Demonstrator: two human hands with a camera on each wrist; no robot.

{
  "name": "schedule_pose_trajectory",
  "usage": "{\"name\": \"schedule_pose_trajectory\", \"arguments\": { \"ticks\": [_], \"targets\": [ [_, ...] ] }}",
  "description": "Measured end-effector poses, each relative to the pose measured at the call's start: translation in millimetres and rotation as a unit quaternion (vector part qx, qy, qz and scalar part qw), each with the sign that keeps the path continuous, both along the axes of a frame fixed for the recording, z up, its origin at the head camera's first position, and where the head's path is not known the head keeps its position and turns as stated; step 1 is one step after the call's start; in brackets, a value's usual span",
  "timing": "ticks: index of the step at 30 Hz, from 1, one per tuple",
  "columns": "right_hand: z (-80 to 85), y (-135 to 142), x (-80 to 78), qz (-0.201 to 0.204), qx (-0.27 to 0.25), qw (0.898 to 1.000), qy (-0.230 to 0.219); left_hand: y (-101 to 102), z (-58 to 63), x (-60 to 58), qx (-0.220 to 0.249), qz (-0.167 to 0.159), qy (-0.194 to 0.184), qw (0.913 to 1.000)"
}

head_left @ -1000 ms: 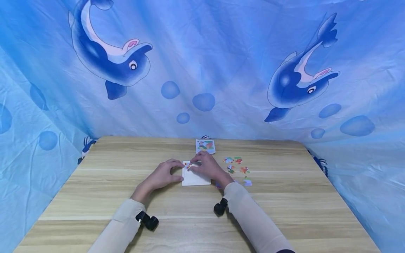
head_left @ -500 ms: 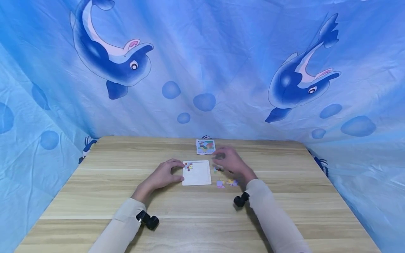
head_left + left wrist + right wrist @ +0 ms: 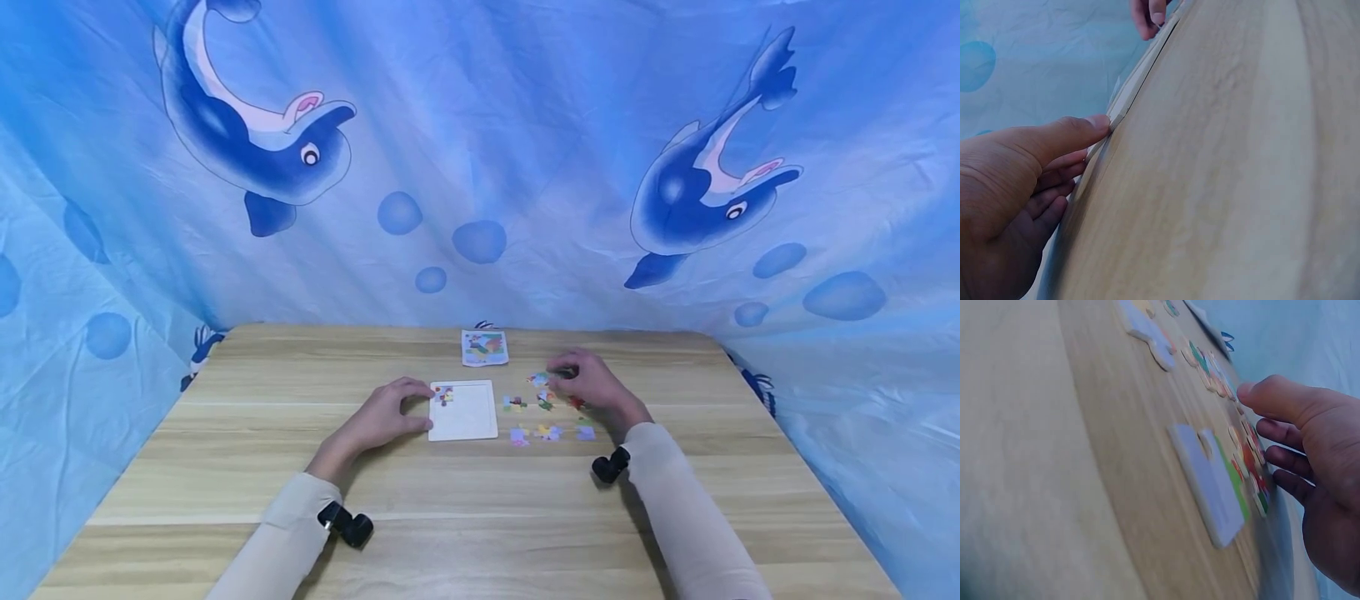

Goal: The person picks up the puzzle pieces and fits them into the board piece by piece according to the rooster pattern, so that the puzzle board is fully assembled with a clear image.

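A white square puzzle board [image 3: 465, 421] lies on the table, with one small colourful jigsaw piece [image 3: 444, 395] in its far left corner. My left hand [image 3: 382, 412] touches the board's left edge, its thumb and index finger apart; in the left wrist view the thumb [image 3: 1079, 132] rests against that edge. My right hand [image 3: 596, 385] hovers over loose jigsaw pieces [image 3: 549, 432] right of the board. Nothing shows between its fingers, and it hides part of the back row. A lilac and green piece [image 3: 1207, 484] lies near it in the right wrist view.
Behind the board lies a printed picture card [image 3: 483, 347]. The wooden table [image 3: 465, 517] ends at a blue dolphin curtain [image 3: 495, 150]. Both sleeves carry small black wrist cameras, the right one [image 3: 609, 465] close to the table.
My right hand has left the jigsaw piece in the board's corner and moved right, over the loose pieces. The left hand stays at the board's edge.
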State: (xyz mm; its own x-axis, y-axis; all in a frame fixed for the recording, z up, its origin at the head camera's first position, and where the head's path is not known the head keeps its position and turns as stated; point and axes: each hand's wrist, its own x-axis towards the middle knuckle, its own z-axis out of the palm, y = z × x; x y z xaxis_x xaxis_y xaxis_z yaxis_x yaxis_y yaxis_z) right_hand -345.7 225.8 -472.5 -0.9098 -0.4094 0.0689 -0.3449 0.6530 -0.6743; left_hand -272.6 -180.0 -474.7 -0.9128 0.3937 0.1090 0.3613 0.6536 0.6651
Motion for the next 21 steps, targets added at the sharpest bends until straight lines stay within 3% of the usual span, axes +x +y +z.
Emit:
{"name": "schedule_pose_trajectory", "arguments": {
  "ticks": [9, 21],
  "targets": [
    [-2.6, -4.9, -2.5, 0.001, 0.003, 1.0, -0.006, -0.4, -1.9, 0.0, 0.002, -0.001, 0.0, 1.0],
    [-8.0, -6.6, -0.9, -0.013, -0.013, 1.0, 0.019, -0.8, -3.3, 0.6, 0.001, -0.003, 0.01, 0.9999]
  ]
}}
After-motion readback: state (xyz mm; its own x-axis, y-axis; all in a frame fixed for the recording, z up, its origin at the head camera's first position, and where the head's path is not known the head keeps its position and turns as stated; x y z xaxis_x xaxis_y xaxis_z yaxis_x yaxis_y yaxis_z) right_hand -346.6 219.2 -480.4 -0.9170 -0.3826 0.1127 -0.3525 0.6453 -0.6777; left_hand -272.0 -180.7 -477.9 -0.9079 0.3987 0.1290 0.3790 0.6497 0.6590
